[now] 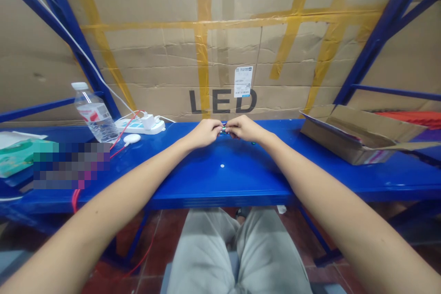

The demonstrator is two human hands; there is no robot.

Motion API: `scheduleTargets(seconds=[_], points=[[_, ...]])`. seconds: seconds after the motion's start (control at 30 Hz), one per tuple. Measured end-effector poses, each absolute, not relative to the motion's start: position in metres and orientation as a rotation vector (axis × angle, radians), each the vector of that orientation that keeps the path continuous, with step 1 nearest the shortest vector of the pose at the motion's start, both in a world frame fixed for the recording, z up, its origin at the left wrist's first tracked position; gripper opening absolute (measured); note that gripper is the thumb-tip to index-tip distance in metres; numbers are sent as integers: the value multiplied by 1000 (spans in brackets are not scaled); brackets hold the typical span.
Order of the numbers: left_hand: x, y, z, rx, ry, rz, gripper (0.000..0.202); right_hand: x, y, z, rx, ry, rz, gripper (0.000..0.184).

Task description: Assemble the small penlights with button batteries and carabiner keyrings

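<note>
Both my arms reach out over the blue metal table (241,179). My left hand (204,132) and my right hand (244,128) meet at the table's middle, near the back. Their fingertips pinch a small object (224,129) between them; it shows bits of green and red but is too small to name. Both hands are closed in a pinch, knuckles up, resting low over the table top. A tiny dark piece (253,143) lies just right of my right hand, and a small white dot (222,165) lies on the table in front of my hands.
A plastic water bottle (94,114) stands at the left, by a white power strip (141,124) with a charger and red and white cables. An open cardboard box (358,135) sits at the right. Taped cardboard marked LED backs the table. My knees are under the front edge.
</note>
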State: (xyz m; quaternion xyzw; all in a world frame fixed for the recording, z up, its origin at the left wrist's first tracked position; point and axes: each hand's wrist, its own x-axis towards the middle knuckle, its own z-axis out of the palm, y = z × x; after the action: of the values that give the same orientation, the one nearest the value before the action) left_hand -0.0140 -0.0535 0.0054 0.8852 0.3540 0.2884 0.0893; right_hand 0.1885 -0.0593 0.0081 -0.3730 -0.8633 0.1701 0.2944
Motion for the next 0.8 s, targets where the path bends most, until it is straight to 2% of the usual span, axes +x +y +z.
scheduleTargets(seconds=[0.13, 0.47, 0.8], points=[[-14, -52, 2, 2537, 1012, 946, 18, 189, -59, 7, -980, -2311, 387, 26], [-8, -61, -3, 2615, 1011, 1071, 14, 188, -56, 6, -988, -2282, 493, 30], [-9, -57, -9, 2832, 836, 1174, 14, 193, -59, 7, -948, -2087, 1017, 28]])
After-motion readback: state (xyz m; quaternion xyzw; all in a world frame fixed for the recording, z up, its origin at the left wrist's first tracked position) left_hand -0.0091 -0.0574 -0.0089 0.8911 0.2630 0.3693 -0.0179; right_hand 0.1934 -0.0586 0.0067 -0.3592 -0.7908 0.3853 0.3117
